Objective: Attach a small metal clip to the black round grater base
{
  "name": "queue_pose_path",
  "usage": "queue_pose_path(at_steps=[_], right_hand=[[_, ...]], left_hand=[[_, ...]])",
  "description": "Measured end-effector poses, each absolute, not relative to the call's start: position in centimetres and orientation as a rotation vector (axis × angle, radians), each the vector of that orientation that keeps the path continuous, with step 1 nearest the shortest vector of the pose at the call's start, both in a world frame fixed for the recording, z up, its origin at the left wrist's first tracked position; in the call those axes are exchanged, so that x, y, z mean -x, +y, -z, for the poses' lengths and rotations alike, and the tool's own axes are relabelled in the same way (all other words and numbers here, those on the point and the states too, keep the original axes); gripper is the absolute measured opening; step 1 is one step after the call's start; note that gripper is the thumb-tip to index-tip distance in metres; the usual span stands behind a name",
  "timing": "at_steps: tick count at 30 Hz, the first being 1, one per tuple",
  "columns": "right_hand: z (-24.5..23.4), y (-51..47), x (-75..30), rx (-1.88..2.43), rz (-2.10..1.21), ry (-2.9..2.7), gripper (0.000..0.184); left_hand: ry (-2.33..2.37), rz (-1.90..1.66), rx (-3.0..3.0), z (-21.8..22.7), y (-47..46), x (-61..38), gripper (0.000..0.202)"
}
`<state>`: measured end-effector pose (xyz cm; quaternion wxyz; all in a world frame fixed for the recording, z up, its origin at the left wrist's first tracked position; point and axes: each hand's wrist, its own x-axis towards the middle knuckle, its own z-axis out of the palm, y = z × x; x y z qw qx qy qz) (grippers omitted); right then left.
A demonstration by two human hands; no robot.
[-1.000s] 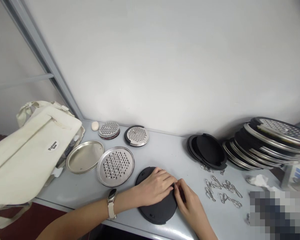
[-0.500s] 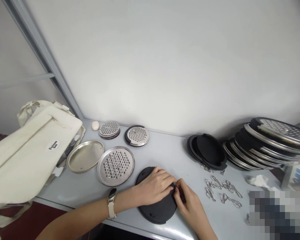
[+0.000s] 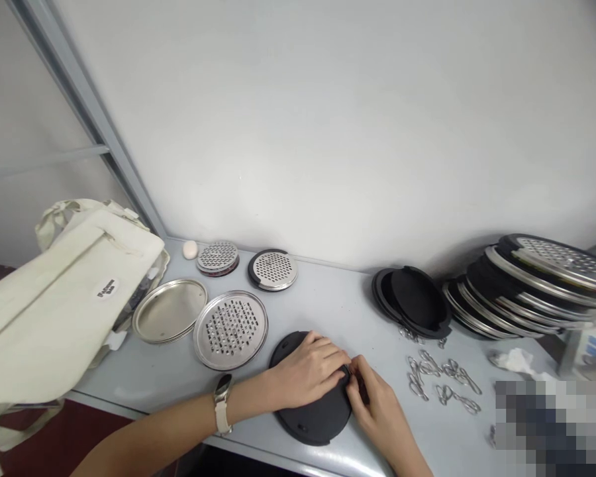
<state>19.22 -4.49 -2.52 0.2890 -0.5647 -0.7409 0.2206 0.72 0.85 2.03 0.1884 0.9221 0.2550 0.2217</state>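
Note:
A black round grater base (image 3: 315, 421) lies flat on the grey table near its front edge, with small slots by its rim. Across its top rests my left hand (image 3: 310, 374), fingers bent and together, the tips gripping the right rim. My right hand (image 3: 372, 401) is closed in a pinch at that same rim, its fingertips meeting those of the left. What sits between the right fingers is hidden. Just left of the base is a round metal grater plate (image 3: 231, 330), and beside that a plain metal dish (image 3: 169, 310).
Several wire loops (image 3: 442, 371) lie right of my hands. Behind them are stacked black round bases (image 3: 420, 301) and a leaning pile of graters (image 3: 531, 285). Small graters (image 3: 274, 269) stand by the wall, near a pale round object (image 3: 190, 250). A cream bag (image 3: 74, 291) covers the left end.

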Motion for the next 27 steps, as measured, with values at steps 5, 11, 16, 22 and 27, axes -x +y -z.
queue_pose_path(at_steps=[5, 11, 16, 22, 27], right_hand=[[2.47, -4.50, -19.19, 1.505, -0.605, -1.971, 0.009], [2.32, -4.53, -19.13, 1.507, -0.586, -1.961, 0.010], [2.43, -4.46, -19.16, 1.491, -0.557, -1.965, 0.007], [2.33, -4.46, -19.11, 1.495, -0.550, -1.974, 0.008], [2.26, -4.50, -19.05, 1.505, -0.569, -1.968, 0.008]], left_hand=[[0.700, -0.633, -2.610, -2.00, 0.85, -0.71, 0.018], [0.706, -0.641, -2.625, -2.06, 0.82, -0.67, 0.017], [0.726, -0.629, -2.631, -2.35, 0.74, -0.62, 0.023], [0.709, -0.634, -2.627, -2.35, 0.75, -0.63, 0.024], [0.714, -0.623, -2.627, -2.39, 0.73, -0.59, 0.024]])
